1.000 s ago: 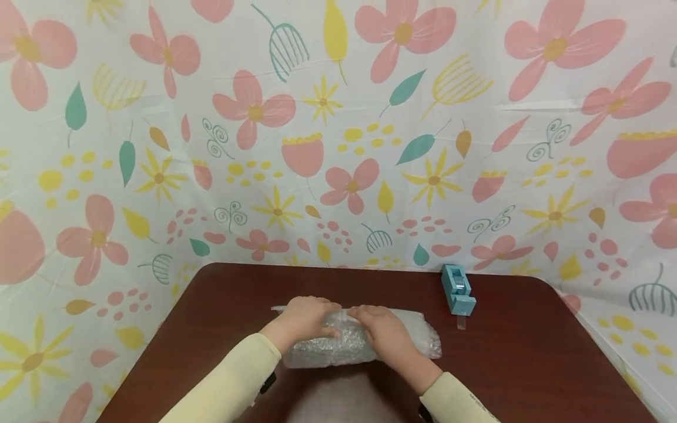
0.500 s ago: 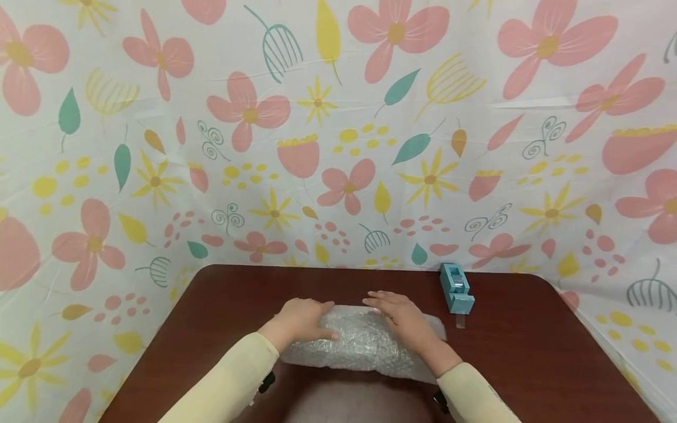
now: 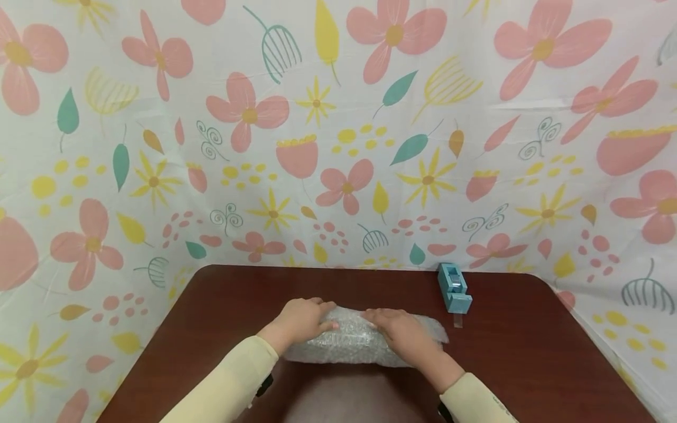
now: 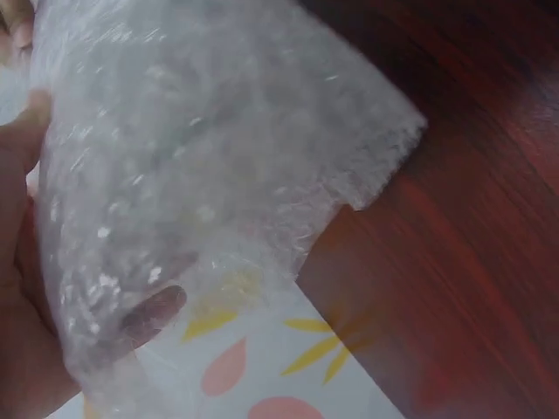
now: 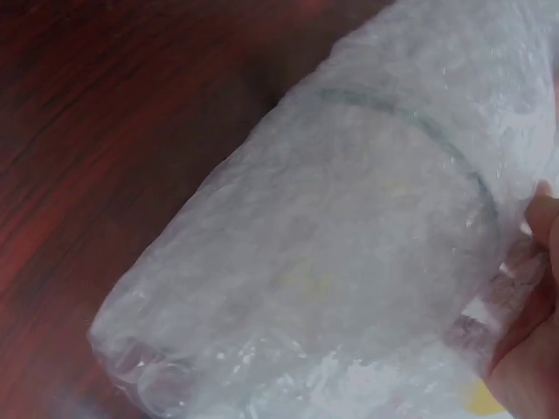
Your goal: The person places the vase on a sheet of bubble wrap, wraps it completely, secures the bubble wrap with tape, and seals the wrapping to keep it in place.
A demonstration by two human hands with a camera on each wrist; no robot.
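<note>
A bundle of clear bubble wrap (image 3: 354,341) lies crosswise above the near part of the brown table. My left hand (image 3: 298,322) holds its left end, the thumb on the near side and the fingers over the far side; a fingertip shows through the wrap in the left wrist view. Toward the right end, my right hand (image 3: 404,335) grips the same bundle, fingers over its top far edge. In the right wrist view, a curved green line shows through the bubble wrap (image 5: 306,236); what is inside cannot be made out.
A light blue tape dispenser (image 3: 453,288) stands at the back right of the dark brown table (image 3: 529,352), a strip of tape (image 3: 458,321) hanging from its front. Behind the table hangs a flower-patterned cloth (image 3: 338,147).
My right hand shifted right with its fingers raised, then came down on the bubble wrap again. The bundle looked broader half a second ago and is narrower now. My left hand stayed nearly in place.
</note>
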